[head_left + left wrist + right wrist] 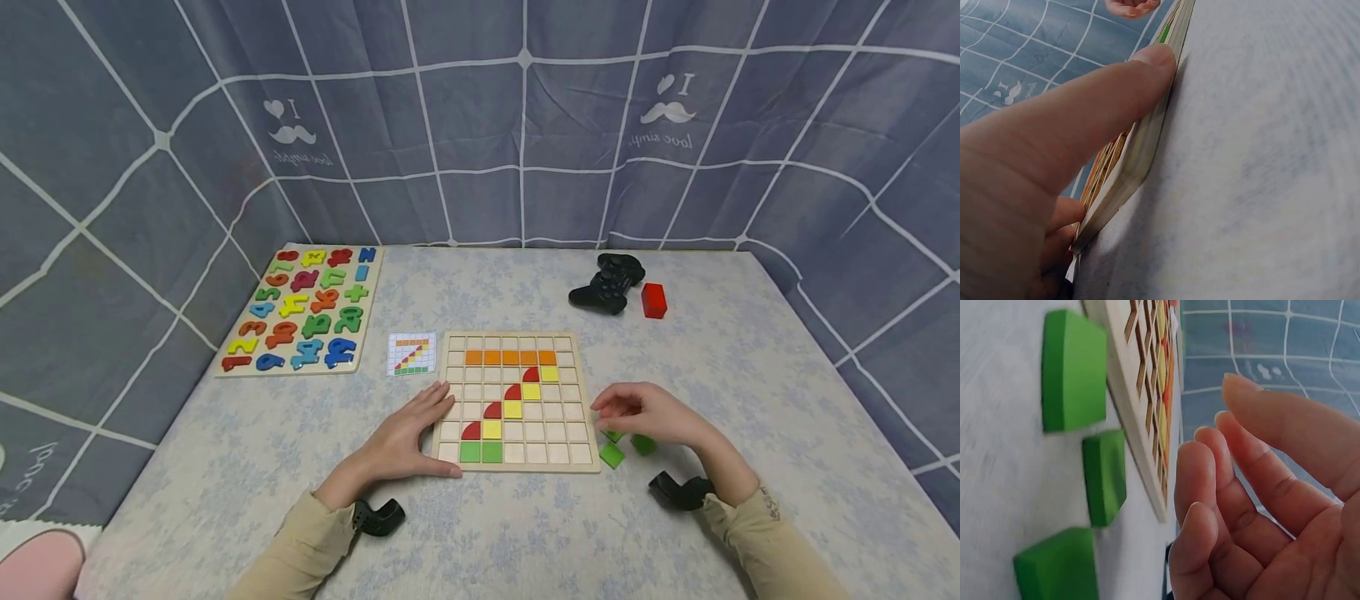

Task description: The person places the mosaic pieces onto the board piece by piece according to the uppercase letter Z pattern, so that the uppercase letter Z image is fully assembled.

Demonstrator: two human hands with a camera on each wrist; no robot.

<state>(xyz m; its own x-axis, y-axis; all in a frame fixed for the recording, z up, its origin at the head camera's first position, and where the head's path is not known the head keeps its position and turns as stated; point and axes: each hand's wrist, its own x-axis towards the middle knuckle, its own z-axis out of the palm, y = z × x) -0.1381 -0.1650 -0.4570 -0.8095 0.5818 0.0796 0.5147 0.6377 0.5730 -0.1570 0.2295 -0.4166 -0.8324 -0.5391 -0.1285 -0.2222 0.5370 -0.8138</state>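
A wooden grid board [525,468] lies on the table, with an orange row, a diagonal of red quarter-circle and yellow pieces, and two green squares [481,452] in its nearest row. My left hand [405,435] rests at the board's near left corner, fingers along the left side and the straight thumb [1155,59] against the near edge. Beside the right edge hovers my right hand [648,412], its fingers loosely bent with nothing between them. Below it are loose green square tiles [612,455]; the right wrist view shows three of these green tiles [1075,375] on the tablecloth.
A small pattern card [412,354] lies by the board's far left corner. Farther left is a number puzzle board [300,312] with colourful pieces. A black game controller [609,283] and a red block [654,301] sit at the back right, before a grey-blue curtain [480,125].
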